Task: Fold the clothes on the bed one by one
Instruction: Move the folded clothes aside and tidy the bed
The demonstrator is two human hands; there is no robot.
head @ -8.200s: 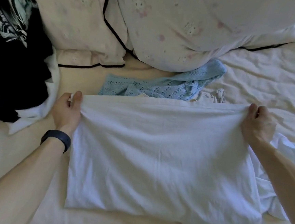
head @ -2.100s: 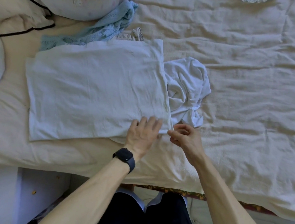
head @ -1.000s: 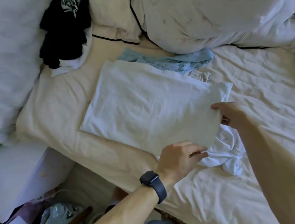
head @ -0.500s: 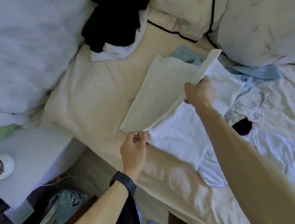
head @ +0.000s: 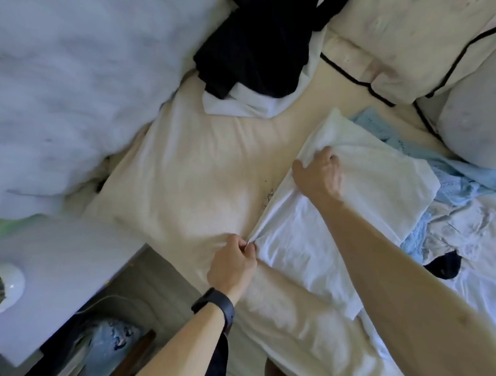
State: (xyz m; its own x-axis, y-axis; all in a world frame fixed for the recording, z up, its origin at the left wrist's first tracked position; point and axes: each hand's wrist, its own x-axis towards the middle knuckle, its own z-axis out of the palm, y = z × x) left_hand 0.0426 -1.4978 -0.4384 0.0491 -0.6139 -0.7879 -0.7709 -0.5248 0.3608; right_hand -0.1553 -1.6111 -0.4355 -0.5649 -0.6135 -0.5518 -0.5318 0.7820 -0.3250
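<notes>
On the cream bed sheet [head: 197, 168], toward its near edge, lies the folded white garment [head: 359, 203]. The left hand [head: 232, 266] pinches the garment's near corner between thumb and curled fingers. The right hand [head: 317, 173], fingers curled, grips the garment's left edge farther up and bunches the cloth there. A light blue knit [head: 463, 176] peeks out from under its far side. Beyond, a black garment [head: 259, 39] lies heaped beside black-piped pillows [head: 404, 36]. A dark watch [head: 215, 305] sits on the left wrist
</notes>
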